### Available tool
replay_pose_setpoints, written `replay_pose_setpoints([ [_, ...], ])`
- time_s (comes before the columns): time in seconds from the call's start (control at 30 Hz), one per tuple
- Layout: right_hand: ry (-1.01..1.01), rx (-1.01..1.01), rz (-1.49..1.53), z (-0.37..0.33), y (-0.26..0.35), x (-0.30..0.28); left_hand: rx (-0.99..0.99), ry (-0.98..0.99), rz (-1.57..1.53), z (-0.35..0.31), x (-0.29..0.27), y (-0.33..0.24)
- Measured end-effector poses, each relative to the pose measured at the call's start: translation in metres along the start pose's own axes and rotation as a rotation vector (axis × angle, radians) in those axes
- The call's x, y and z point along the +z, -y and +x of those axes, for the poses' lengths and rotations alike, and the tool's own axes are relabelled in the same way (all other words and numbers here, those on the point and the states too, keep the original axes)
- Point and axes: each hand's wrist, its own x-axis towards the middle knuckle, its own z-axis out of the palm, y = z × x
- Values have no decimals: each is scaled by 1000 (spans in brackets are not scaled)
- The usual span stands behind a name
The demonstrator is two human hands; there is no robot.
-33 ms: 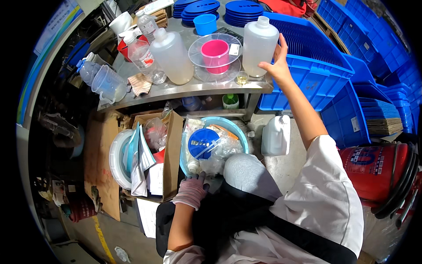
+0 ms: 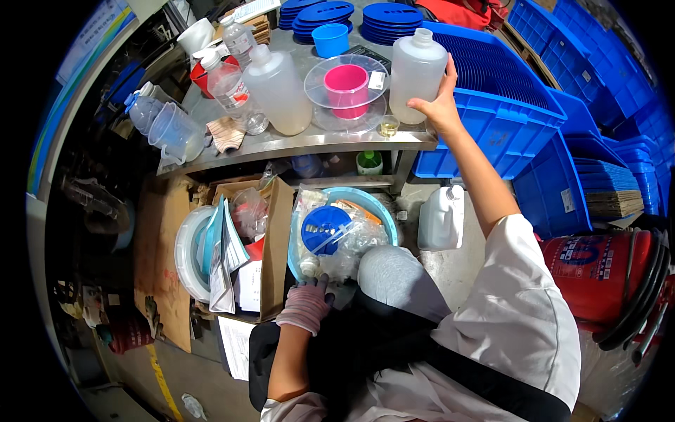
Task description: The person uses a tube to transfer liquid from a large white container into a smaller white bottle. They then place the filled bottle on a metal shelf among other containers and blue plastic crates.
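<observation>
1. right hand [image 2: 443, 107]: reaching to the translucent bottle [image 2: 416, 77], its thumb and fingers spreading around the right side; whether they are clamping on it cannot be told
2. bottle: standing upright on the steel table [image 2: 330, 143], right of the pink cup [image 2: 344, 105]
3. gloved left hand [image 2: 309, 302]: resting by the blue basin's rim [image 2: 382, 207]; its grip is not showing clearly
4. step, as judged: handling the bottle; moving it would be calling for a firm, level hold

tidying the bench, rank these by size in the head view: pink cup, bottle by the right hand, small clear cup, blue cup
Bottle
Pink cup
Blue cup (farther back, so real size unsure)
Small clear cup
</observation>
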Motion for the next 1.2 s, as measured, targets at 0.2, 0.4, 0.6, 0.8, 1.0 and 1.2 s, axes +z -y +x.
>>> replay_pose_setpoints([
  [0.2,-114,6,-111,0,0,13,-23,111,-37,-4,-16,-8],
  [0.4,-167,-58,-297,-7,19,12,41,-21,21,-1,-10,-10],
  [0.6,-77,0,-374,-33,88,-12,43,8,-2,4,-13,-12],
  [0.8,18,167,-366,-73,128,-33,50,22,-7,11,-14,-7],
  [1.0,57,259,-375,-122,114,-22,61,22,-46,9,-18,-11],
  [1.2,96,323,-444,-138,96,-4,39,55,-54,2,-26,-15],
])
